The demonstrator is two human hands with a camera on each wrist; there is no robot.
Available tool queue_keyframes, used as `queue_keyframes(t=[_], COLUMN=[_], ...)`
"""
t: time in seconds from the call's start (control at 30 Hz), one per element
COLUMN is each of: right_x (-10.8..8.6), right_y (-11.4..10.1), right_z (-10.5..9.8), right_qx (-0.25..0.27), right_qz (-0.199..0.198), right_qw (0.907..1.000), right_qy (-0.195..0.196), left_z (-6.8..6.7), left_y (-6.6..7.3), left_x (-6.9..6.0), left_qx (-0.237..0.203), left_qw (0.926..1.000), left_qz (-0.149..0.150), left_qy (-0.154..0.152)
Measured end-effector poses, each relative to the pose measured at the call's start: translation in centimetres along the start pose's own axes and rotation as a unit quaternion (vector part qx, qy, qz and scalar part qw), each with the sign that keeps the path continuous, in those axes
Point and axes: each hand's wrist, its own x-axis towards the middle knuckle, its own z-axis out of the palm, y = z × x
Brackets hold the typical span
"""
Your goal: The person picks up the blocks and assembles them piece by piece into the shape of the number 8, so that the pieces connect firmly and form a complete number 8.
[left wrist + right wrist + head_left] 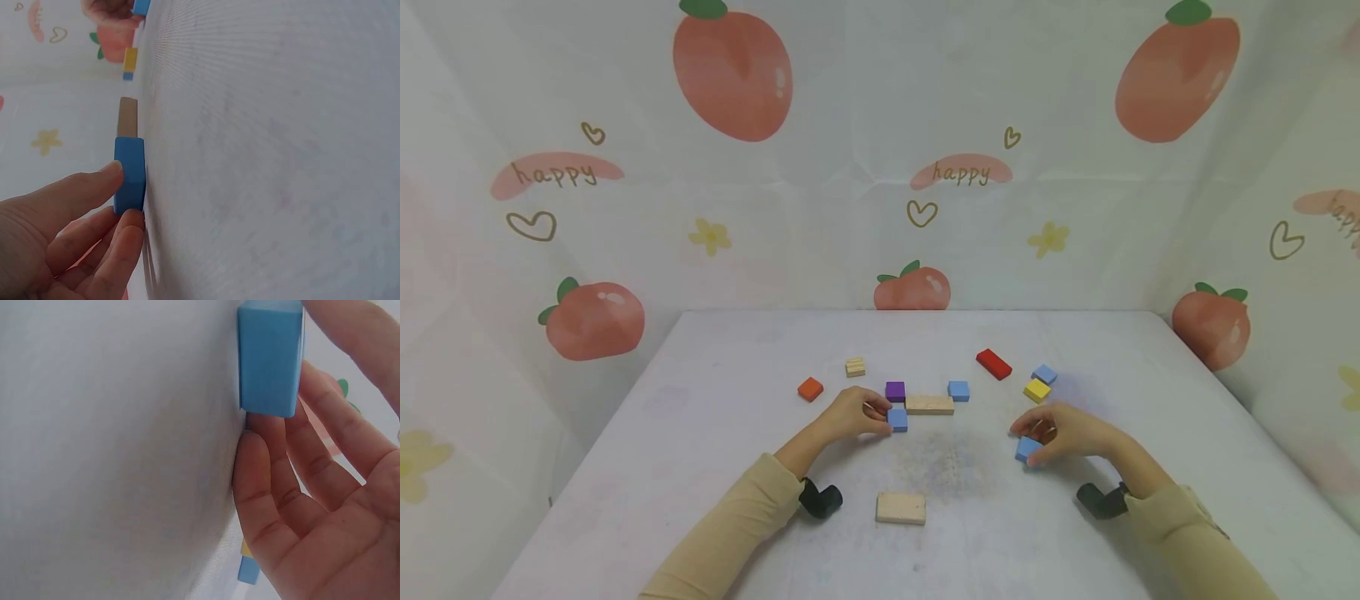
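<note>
My left hand [854, 413] pinches a blue block [897, 420] between thumb and fingers. That block lies flat on the table, just in front of a purple block [895, 391] and by the left end of a long plain wooden block [929, 405]. In the left wrist view, the thumb presses one side of the blue block [129, 175] and fingertips touch its end. Farther right, my right hand [1071, 432] has its thumb and curled fingers about another blue block [1027, 450] on the table. The right wrist view shows this blue block [270, 359] close up, its far side hidden.
A third blue block [958, 391] stands behind the long block's right end. Behind the right hand are yellow [1037, 390], blue [1045, 374] and red [994, 364] blocks. Orange [810, 389] and small wooden [855, 367] blocks lie back left; a wooden block [901, 508] lies in front.
</note>
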Motion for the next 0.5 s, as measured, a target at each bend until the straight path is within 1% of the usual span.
queue_keyframes(t=[0.13, 0.33, 0.5], right_x=[-0.06, -0.02, 0.05], right_y=[-0.11, -0.15, -0.09], right_z=[0.13, 0.21, 0.22], right_qx=[-0.005, -0.017, -0.026], right_qz=[-0.002, 0.011, 0.019], right_qw=[1.0, 0.9998, 0.9995], right_qy=[-0.001, 0.003, 0.007], left_z=[0.06, 0.03, 0.05], left_y=[-0.09, -0.01, 0.08], left_x=[0.07, -0.01, -0.03], left_qx=[0.0, 0.002, 0.0], left_qw=[1.0, 1.0, 1.0], left_qz=[0.0, 0.001, -0.006], left_qy=[0.001, 0.001, 0.003])
